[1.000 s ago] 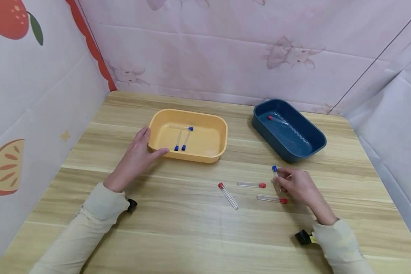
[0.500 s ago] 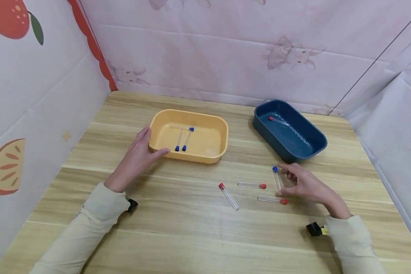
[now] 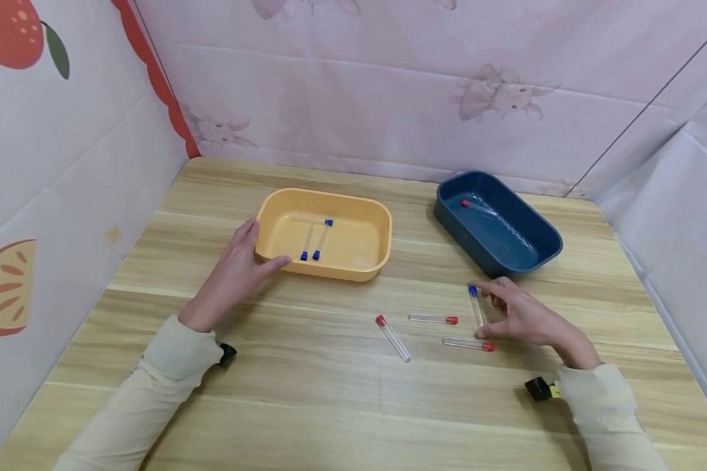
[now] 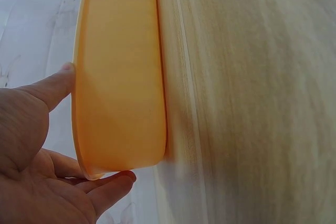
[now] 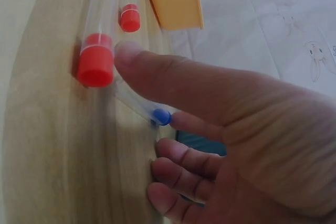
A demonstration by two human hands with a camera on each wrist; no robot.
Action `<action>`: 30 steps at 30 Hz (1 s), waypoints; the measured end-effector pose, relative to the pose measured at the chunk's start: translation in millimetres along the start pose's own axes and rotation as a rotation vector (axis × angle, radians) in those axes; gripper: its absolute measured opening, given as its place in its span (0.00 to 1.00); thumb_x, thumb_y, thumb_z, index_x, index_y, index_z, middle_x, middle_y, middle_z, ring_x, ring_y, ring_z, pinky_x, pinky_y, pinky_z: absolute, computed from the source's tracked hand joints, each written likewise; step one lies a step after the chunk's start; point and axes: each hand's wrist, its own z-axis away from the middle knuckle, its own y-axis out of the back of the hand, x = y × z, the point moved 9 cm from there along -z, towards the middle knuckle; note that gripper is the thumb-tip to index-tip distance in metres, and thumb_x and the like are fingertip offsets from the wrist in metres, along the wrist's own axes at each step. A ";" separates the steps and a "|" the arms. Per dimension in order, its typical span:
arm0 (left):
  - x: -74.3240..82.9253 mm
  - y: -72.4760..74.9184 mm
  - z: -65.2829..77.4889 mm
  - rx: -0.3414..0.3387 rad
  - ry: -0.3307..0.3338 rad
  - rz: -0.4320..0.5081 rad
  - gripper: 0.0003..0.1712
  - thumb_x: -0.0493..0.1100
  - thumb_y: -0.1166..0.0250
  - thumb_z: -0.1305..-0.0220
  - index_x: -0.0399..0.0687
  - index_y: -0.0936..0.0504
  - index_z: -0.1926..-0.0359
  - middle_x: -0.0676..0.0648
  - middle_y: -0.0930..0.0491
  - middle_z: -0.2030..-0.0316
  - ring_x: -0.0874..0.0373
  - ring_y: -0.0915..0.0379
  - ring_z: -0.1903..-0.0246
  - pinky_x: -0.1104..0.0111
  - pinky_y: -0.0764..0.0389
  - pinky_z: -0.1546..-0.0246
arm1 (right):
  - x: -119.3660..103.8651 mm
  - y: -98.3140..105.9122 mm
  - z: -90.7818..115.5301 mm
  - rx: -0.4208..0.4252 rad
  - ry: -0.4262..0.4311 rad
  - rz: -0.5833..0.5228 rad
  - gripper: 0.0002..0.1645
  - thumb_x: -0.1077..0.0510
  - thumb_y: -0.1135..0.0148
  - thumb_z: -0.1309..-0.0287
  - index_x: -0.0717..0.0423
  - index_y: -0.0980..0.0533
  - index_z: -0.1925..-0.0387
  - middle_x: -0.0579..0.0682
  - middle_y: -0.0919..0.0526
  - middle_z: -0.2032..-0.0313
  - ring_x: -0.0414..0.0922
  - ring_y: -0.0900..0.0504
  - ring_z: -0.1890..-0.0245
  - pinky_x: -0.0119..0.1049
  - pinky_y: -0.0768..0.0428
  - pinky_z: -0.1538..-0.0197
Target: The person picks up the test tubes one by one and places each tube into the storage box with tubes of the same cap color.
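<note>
My left hand (image 3: 234, 278) holds the near left corner of a yellow plastic bin (image 3: 359, 269); its thumb is at the near rim and its fingers lie along the left side. Inside the bin are 3 blue-capped test tubes. My right hand (image 3: 527, 318) spans another blue-capped test tube (image 3: 476, 305) on the table, index fingertip at the cap and thumb at the clear end. In the right wrist view the index fingertip meets the blue cap (image 5: 161, 116). Close by lie red-capped test tubes, one (image 3: 468, 343) just below the thumb, another (image 3: 433, 318) to its left and a third (image 3: 393, 338) further left.
A dark blue bin (image 3: 474, 245) stands at the back right, just beyond my right hand, with one red-capped test tube (image 3: 477, 207) in it. Fabric-covered walls border the wooden table (image 3: 306, 405) at the back and both sides.
My right hand has gone from pinching the blue-capped tube near its middle to spreading along it, then bringing the index finger in to the cap. The left hand stays at the yellow bin.
</note>
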 end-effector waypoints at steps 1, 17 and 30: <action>0.2 -0.1 0.1 0.000 0.000 0.001 0.60 0.57 0.31 0.31 0.29 0.59 0.20 0.30 0.59 0.20 0.34 0.59 0.22 0.42 0.49 0.26 | 0.5 -0.3 -0.2 -0.003 -0.003 -0.002 0.50 0.49 0.17 0.50 0.63 0.30 0.30 0.52 0.28 0.54 0.48 0.31 0.57 0.35 0.27 0.61; 1.2 0.1 0.9 -0.004 -0.003 0.003 0.61 0.57 0.31 0.31 0.30 0.60 0.20 0.31 0.60 0.20 0.34 0.59 0.22 0.42 0.50 0.26 | 1.0 -2.4 -3.7 -0.033 -0.029 -0.007 0.53 0.50 0.16 0.51 0.65 0.31 0.29 0.53 0.31 0.57 0.49 0.32 0.56 0.35 0.27 0.61; -0.6 0.3 0.6 0.004 -0.002 0.003 0.61 0.57 0.30 0.31 0.30 0.59 0.20 0.31 0.59 0.20 0.35 0.58 0.22 0.42 0.49 0.26 | 4.2 -3.2 -7.8 0.008 -0.041 0.061 0.53 0.44 0.16 0.53 0.68 0.28 0.32 0.52 0.30 0.57 0.47 0.30 0.58 0.36 0.27 0.62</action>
